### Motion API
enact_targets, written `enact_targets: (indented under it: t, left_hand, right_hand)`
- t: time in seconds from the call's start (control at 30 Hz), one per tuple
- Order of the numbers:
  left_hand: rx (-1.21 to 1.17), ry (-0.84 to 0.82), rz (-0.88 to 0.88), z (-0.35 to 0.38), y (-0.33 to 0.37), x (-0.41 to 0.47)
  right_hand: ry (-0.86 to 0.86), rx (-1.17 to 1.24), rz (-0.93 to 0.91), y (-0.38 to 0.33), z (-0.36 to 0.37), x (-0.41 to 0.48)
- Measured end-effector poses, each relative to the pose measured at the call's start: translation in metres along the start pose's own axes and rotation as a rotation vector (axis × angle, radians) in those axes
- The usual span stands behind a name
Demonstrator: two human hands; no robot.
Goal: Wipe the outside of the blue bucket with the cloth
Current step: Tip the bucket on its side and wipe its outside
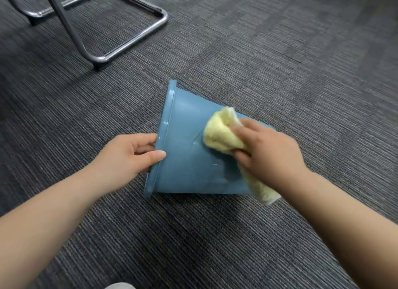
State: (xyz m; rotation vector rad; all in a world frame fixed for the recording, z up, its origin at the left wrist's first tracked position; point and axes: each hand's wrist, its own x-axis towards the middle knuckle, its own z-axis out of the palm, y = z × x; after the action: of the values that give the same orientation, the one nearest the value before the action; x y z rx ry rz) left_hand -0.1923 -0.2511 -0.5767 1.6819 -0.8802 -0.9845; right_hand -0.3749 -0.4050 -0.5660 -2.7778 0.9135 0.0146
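Observation:
The blue bucket (185,159) lies on its side on the carpet, its rimmed mouth pointing left and its base to the right. My left hand (127,153) grips the rim, thumb on the outer wall and fingers curled inside the mouth. My right hand (269,153) holds a bunched pale yellow cloth (219,135) and presses it against the upper outer wall near the base. One end of the cloth hangs down below my wrist to the carpet. The bucket's base is hidden behind my right hand.
Grey striped carpet (215,234) covers the whole floor. A chrome tubular chair base (120,49) stands at the far left, with a dark diagonal leg crossing it. A pale grey shape (119,286) shows at the bottom edge.

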Motion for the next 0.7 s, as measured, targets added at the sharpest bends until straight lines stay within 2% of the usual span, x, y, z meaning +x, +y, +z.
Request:
enact_targets:
  t: [0.13,0.37,0.57,0.7]
  left_hand:
    - [-0.025,-0.007,-0.018,0.0,-0.001,0.001]
    - [-0.013,-0.009,-0.025,-0.002,0.002,0.002]
    - [-0.009,0.009,-0.026,-0.002,0.0,-0.001]
    - [0.021,0.02,-0.026,-0.003,0.0,0.0]
  right_hand:
    - [0.022,-0.023,0.078,0.012,0.003,0.001]
    - [-0.016,0.018,-0.159,-0.014,0.011,-0.008]
    - [0.003,-0.009,0.074,0.018,0.006,-0.001]
    - [-0.015,-0.023,-0.017,0.01,0.009,-0.007]
